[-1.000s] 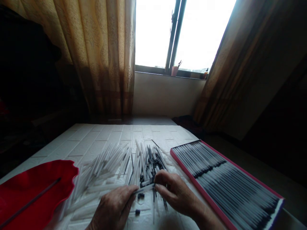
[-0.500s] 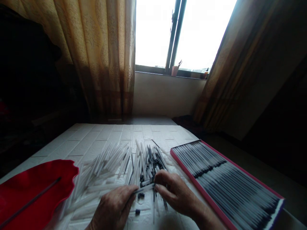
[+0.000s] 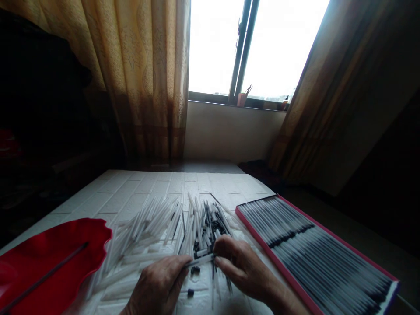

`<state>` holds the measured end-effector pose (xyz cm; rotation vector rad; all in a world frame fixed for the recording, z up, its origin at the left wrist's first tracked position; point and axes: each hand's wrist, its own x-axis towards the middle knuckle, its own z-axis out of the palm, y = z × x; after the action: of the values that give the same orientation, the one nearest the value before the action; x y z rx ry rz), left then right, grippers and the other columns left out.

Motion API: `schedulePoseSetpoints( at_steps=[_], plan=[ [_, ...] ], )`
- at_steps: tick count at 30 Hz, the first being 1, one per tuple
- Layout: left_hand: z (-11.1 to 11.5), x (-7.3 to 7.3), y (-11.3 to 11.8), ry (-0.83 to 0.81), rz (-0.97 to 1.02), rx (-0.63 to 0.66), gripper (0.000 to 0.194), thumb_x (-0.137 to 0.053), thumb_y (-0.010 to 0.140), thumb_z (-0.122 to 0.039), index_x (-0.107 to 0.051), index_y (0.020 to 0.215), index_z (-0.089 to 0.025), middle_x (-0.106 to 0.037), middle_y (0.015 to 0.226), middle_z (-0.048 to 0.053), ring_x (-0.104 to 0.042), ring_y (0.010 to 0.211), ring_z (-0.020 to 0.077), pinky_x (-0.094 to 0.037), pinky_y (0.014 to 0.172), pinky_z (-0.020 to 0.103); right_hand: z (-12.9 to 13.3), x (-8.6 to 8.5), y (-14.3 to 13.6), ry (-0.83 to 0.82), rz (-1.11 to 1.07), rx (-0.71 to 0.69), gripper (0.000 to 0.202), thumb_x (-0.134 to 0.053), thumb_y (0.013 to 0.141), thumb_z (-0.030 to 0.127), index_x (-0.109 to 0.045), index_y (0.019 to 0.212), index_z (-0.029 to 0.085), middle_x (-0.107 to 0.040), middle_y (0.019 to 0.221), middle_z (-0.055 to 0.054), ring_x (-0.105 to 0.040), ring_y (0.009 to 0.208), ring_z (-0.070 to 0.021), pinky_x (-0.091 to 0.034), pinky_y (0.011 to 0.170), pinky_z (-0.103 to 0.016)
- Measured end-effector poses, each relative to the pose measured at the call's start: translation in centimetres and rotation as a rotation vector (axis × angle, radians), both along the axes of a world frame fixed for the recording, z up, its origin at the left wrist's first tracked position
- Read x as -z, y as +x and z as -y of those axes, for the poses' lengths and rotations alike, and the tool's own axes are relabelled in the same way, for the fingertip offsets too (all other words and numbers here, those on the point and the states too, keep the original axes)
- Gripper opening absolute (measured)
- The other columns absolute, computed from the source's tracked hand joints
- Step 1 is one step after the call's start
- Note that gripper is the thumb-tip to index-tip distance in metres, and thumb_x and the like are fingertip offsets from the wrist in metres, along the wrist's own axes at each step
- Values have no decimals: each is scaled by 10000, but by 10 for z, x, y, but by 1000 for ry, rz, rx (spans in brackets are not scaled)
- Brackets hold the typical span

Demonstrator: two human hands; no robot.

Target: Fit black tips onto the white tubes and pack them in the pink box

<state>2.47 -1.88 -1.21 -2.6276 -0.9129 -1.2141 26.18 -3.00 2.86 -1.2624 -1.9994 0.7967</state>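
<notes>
A slim pen with a translucent barrel is stretched between my two hands. My left hand pinches its left end between thumb and fingers. At the other end, the thumb and curled fingers of my right hand close on it by a dark tip, partly hidden by the fingers. Loose black caps lie just below the pen. Right behind the hands spreads a heap of black refills and pen parts. Many clear barrels are strewn to the left.
A red scalloped tray at the left holds one long dark stick. At the right lies a pink-edged box packed with rows of pens. White brick-patterned sheeting covers the table. A window and curtains stand behind.
The camera view has shifted slightly, so the whole scene sits a little further right. Both hands keep the same hold on the pen; its position between them looks nearly the same.
</notes>
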Motion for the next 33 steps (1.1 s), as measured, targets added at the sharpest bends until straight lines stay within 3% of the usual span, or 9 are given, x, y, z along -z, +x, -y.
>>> schedulePoseSetpoints(
  at_steps=[16,22,33],
  plan=[
    [1,1,0,-23,2,15,246,-372,1037,-318,-587,1109,-222,-787,874,29,-771,761,162,-613,697,223,-2,-1,0,24,58,9,149,-507,878,245,-551,746,192,-540,635,27,-474,580,-122,-320,540,-229],
    [1,0,0,-17,10,7,237,-382,1032,-312,-594,1096,-227,-786,862,27,-771,753,160,-611,697,217,0,2,1,-2,-12,3,71,-522,816,158,-565,864,190,-547,665,32,-486,587,-118,-345,539,-214],
    [2,-1,1,-22,10,9,244,-360,1039,-311,-578,1108,-226,-786,870,24,-771,760,164,-617,682,232,-1,-2,0,20,64,9,122,-480,862,216,-523,749,199,-513,644,28,-470,590,-126,-340,553,-235]
  ],
)
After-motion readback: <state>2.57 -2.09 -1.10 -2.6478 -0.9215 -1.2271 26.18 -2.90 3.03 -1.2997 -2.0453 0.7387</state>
